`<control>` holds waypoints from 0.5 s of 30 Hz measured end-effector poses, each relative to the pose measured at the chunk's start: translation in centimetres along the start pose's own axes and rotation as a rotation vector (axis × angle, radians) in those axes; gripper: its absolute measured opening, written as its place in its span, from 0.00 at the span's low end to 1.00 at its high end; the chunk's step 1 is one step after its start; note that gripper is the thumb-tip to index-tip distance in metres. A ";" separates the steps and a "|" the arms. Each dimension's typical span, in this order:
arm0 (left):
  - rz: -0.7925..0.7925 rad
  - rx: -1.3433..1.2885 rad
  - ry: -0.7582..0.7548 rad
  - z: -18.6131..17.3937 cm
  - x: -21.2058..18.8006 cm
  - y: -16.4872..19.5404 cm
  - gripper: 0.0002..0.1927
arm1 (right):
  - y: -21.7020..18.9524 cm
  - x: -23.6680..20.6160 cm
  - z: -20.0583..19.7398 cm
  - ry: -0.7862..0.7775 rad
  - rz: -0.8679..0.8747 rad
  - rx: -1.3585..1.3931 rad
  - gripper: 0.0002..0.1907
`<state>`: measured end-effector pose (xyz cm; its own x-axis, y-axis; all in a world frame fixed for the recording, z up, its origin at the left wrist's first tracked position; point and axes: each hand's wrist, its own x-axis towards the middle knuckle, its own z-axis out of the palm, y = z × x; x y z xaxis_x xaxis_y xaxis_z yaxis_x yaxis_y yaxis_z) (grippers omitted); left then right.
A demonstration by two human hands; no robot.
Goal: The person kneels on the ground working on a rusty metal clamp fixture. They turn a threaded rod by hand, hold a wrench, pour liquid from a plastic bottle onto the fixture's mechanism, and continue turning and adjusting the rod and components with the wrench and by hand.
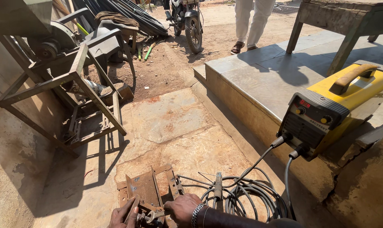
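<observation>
Both my hands work at the bottom edge of the head view, over a pile of rusty angle-iron pieces [147, 188] on the stone floor. My left hand [124, 215] presses flat on the lower left of the pile, fingers spread around a small metal fitting [148, 217]. My right hand [182, 209], with a metal bracelet on its wrist, closes on a short rusty bar at the pile's lower right. An electrode holder [218, 190] lies on coiled black cables [250, 196] just right of my right hand.
A yellow welding machine [335, 109] sits on the raised stone step at right, its cables running down to the coil. A rusty steel frame with a motor [73, 88] stands at left. A motorcycle [189, 19], a person's legs [248, 23] and a bench [347, 21] are beyond.
</observation>
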<state>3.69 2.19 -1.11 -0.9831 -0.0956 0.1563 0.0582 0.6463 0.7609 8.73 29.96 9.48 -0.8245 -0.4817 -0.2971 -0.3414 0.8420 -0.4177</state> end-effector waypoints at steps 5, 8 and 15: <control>-0.095 -0.227 0.080 -0.2 0.2 -0.4 0.20 | 0.0 0.3 0.2 0.023 0.006 -0.031 0.23; -0.062 -0.214 0.093 -0.2 -0.3 -0.9 0.17 | -0.3 -0.1 0.1 0.025 0.004 -0.039 0.20; -0.089 -0.143 0.072 -0.8 -0.2 -0.6 0.18 | -0.6 -0.5 -0.3 0.006 0.005 -0.073 0.21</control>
<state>4.01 1.22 -1.07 -0.9708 -0.2045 0.1251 0.0007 0.5195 0.8545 9.24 29.75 10.13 -0.8290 -0.4759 -0.2936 -0.3691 0.8601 -0.3521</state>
